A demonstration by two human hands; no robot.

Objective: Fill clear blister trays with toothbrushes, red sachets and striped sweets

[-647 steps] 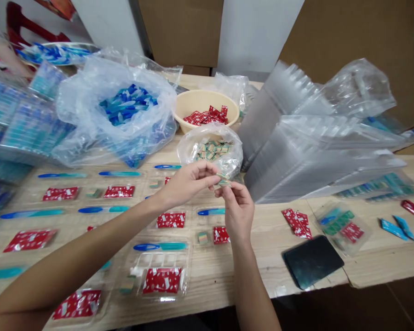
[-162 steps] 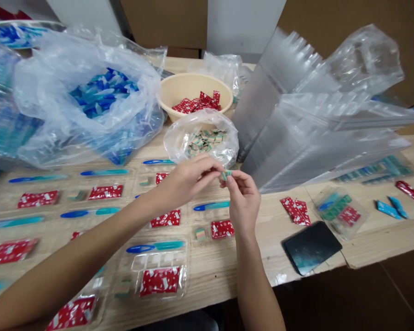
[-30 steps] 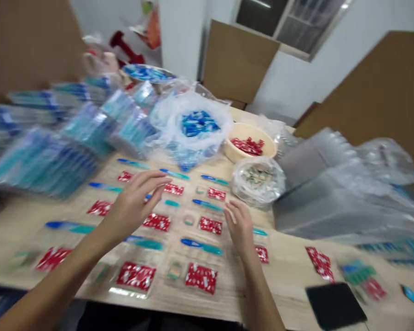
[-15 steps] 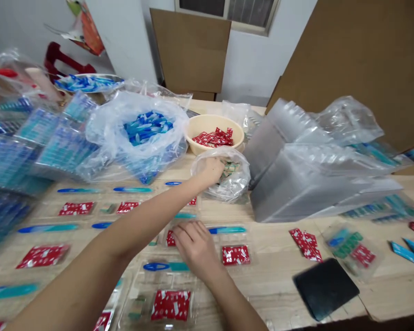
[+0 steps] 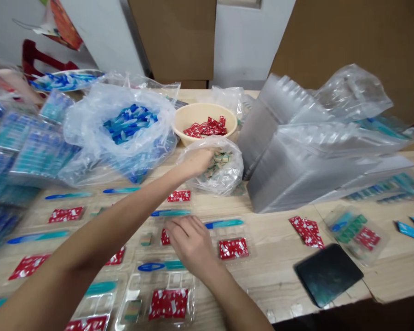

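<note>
1. Left side first: my left forearm [image 5: 124, 211] runs long and slanting, up from the lower left corner, crossing above the laid-out trays.
2. At its end, my left hand [image 5: 197, 162] dips into the crumpled clear bag [image 5: 227, 179], back of the hand up, fingers angled down among the small striped blocks [image 5: 222, 158].
3. Am I pinching one? My fingertips are buried and slightly blurred, so I can't fairly tell.
4. Those blocks fill the bag, right in front of the cream bowl [image 5: 181, 132] with its red packets [image 5: 209, 128], and just left of the stacked clear plastic [image 5: 279, 170].
5. Over to my right forearm [image 5: 234, 294], shorter in view, rising from the bottom edge and leaning left.
6. My right hand [image 5: 191, 243] hangs palm down, fingers together and softly bent; the underside is hidden, so whether anything sits in the grasp I can't say.
7. Its fingertips partly cover a red dotted packet [image 5: 165, 236], with a blue-and-teal handle [image 5: 170, 213] just beyond and a loose-looking striped block [image 5: 146, 239] to the left.
8. Nearest me, a clear tray [image 5: 165, 279] holds another red packet [image 5: 169, 303].
</note>
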